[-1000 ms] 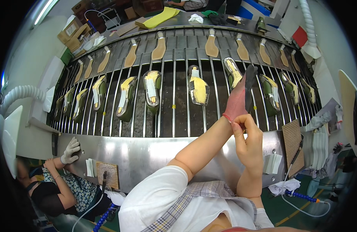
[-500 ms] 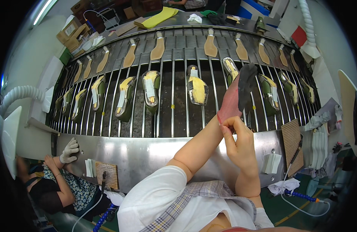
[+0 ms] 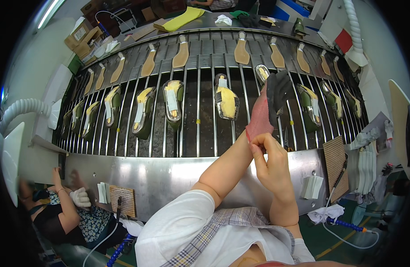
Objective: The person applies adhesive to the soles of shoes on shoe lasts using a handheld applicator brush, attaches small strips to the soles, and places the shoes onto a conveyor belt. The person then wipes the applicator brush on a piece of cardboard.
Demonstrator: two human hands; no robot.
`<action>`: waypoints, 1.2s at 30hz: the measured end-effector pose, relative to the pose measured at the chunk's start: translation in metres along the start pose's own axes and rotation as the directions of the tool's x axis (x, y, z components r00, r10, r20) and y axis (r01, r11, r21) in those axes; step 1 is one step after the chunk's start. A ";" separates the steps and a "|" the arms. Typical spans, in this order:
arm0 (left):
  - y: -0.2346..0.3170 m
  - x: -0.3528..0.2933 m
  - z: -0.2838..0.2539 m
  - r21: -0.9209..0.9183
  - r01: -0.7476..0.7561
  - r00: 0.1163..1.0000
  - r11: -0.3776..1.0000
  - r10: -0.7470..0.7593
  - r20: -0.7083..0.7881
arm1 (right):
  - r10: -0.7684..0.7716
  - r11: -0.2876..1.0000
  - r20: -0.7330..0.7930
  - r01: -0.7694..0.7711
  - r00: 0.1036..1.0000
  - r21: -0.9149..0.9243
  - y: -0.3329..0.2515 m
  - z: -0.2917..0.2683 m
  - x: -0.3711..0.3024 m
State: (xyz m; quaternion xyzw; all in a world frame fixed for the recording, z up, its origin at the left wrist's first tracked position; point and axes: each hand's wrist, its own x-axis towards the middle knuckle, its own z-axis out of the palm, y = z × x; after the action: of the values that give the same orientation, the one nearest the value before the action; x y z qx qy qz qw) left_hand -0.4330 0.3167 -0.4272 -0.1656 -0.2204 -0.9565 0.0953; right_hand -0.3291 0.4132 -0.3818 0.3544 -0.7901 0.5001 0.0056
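My left hand (image 3: 266,107) wears a work glove, red over the wrist and back and black along the fingers. Its fingers stretch away from me over the metal bars, apart and holding nothing. At the wrist, my bare right hand (image 3: 274,162) pinches the red glove cuff (image 3: 255,133) between thumb and fingers. Beyond the gloved fingers, partly covered by them, lies an upturned shoe (image 3: 262,72). Left of the glove rests another upturned shoe (image 3: 227,103) with a yellow patch on its underside. A green shoe (image 3: 310,107) sits to the right.
Several more upturned green shoes (image 3: 173,104) line the rack of bars. Behind them runs a row of tan insole shapes (image 3: 181,55). A steel ledge (image 3: 169,171) borders the near side. Corrugated cardboard (image 3: 335,164) stands at right; a co-worker's gloved hand (image 3: 80,198) is at lower left.
My gloved left hand has turned and shifted slightly left, its fingers now more spread. My right hand keeps its pinch on the cuff. The co-worker's gloved hand has dropped away from the ledge.
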 end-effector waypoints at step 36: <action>0.006 0.007 -0.037 0.255 -0.111 0.969 0.960 0.161 -0.185 | -0.058 0.998 0.210 0.059 0.976 0.000 -0.002 0.010 0.000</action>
State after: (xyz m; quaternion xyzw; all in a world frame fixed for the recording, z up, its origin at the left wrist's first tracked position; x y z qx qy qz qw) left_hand -0.4480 0.2936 -0.4532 -0.0688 -0.3130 -0.9253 0.2029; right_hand -0.3248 0.4049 -0.3852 0.4283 -0.7770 0.4571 -0.0620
